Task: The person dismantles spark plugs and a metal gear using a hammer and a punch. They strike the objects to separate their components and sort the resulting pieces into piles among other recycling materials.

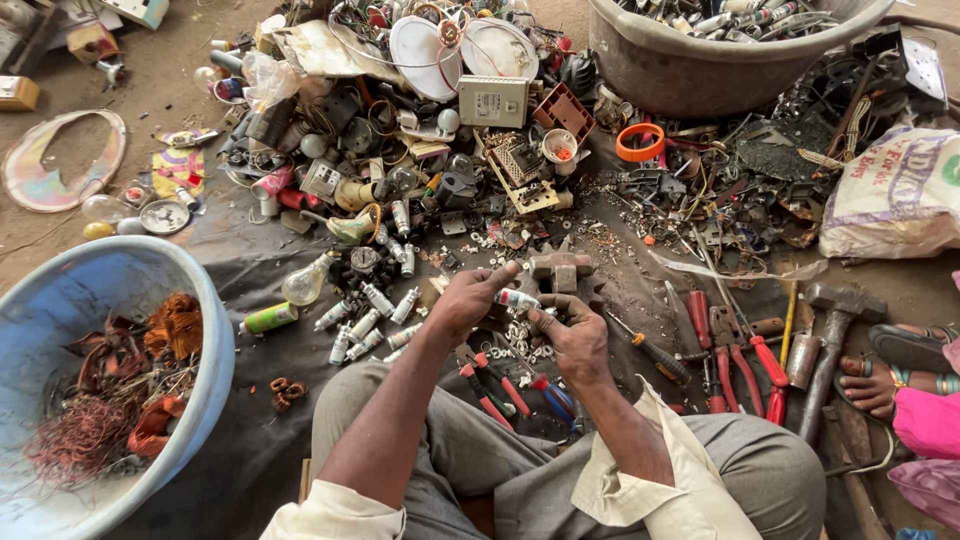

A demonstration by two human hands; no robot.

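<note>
Left hand and right hand both pinching small white cylinder. I'd keep it steady; pliers at 6 o'clock.

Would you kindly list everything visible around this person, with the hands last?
small cylinder: one, white and red, held between both hands
loose cylinders: several, white, on the dark sheet left of the hands
light bulb: one, clear, beside them
blue tub: one, lower left, holding copper wire
grey tub: one, top right, holding metal scrap
scrap pile: mixed, top centre
pliers: several, red handles, right
hammer: one, grey, far right
left hand: on the cylinder
right hand: on the cylinder
</note>
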